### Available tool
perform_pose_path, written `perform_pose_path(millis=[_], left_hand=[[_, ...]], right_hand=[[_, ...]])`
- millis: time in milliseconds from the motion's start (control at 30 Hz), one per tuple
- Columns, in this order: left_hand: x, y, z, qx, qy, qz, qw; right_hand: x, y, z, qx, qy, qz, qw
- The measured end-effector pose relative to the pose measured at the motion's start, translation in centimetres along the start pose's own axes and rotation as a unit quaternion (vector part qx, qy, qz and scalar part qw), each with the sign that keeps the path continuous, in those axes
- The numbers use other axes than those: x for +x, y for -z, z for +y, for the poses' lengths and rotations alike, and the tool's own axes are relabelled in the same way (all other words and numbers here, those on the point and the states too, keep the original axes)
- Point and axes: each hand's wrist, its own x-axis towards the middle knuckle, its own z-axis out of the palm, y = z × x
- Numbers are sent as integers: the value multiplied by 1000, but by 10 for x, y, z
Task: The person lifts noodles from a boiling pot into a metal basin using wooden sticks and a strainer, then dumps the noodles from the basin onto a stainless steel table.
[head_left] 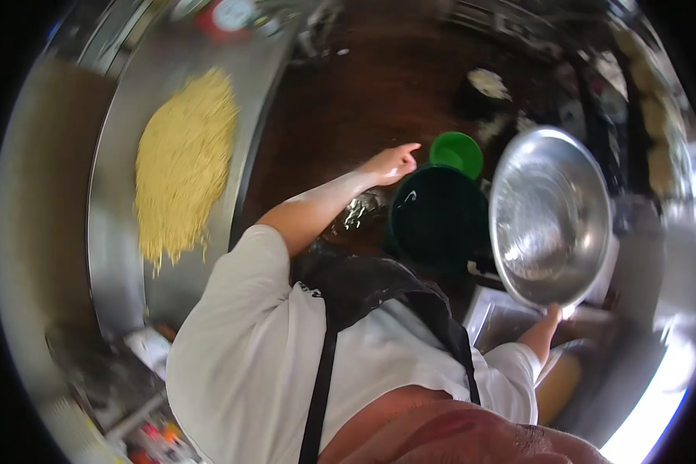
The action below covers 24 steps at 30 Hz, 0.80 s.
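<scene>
My left hand [394,164] reaches out over the floor, one finger stretched out and the others loosely bent, with nothing visible in it. Just right of it are a bright green round container [458,153] and a large dark green tub [441,216]. My right hand [551,315] grips the lower rim of a wide, shiny metal bowl [549,216]. The bowl is tilted, its inside facing me, and looks empty apart from reflections.
A metal counter [116,224] on the left bears a long heap of yellow noodle-like strands [187,162]. At the upper right, a dark container [483,89] has pale material in it. A brown floor [340,100] lies ahead. A metal-edged surface [483,309] is near my right arm.
</scene>
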Motion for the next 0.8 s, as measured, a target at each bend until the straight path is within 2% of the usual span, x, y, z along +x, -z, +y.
perform_pose_path(millis=[33, 100, 133, 167, 200, 267, 333, 400, 467, 500, 533, 567, 600, 667, 700, 767, 800], left_hand=[[-46, 30, -7, 16, 18, 97, 995], [-149, 82, -26, 42, 83, 278, 956], [-204, 108, -39, 54, 124, 361, 923], [-262, 126, -67, 88, 182, 452, 869], [-325, 137, -98, 122, 243, 532, 802], [-457, 146, -140, 103, 410, 630, 651], [-588, 127, -166, 213, 514, 658, 507], [-692, 89, -177, 231, 681, 610, 332], [-754, 65, -129, 53, 797, 568, 197], [-813, 21, -148, 58, 826, 546, 125], [-840, 0, -144, 34, 844, 530, 75], [-866, -20, -139, 8, 859, 511, 27], [-872, -28, -108, -49, 866, 497, -1], [-913, -87, -119, -80, 869, 479, 90], [-911, -80, -114, -71, 859, 492, 121], [-891, -57, -94, -53, 835, 514, 188], [-891, -48, -105, -55, 824, 526, 201]], right_hand=[[-9, 6, -18, -115, 19, 24, 993], [-32, 7, -91, -339, 74, 97, 933], [-101, -3, -115, 7, 152, 198, 968], [-126, -10, -152, -205, 360, 298, 860], [-172, -28, -185, -51, 516, 307, 798], [-303, -72, -255, 53, 678, 36, 733], [-484, -121, -275, 87, 669, -291, 678], [-626, -180, -266, -56, 707, -426, 562], [-737, -247, -236, -146, 727, -542, 395], [-795, -264, -211, -205, 757, -526, 330], [-851, -271, -181, -257, 781, -504, 267], [-903, -276, -148, -277, 750, -543, 256], [-948, -278, -107, -298, 717, -578, 250], [-1010, -302, -40, -286, 744, -594, 108], [-1043, -300, -2, -322, 690, -641, 93], [-1098, -287, 70, -346, 731, -585, -57], [-1116, -285, 105, -363, 695, -614, -95]])
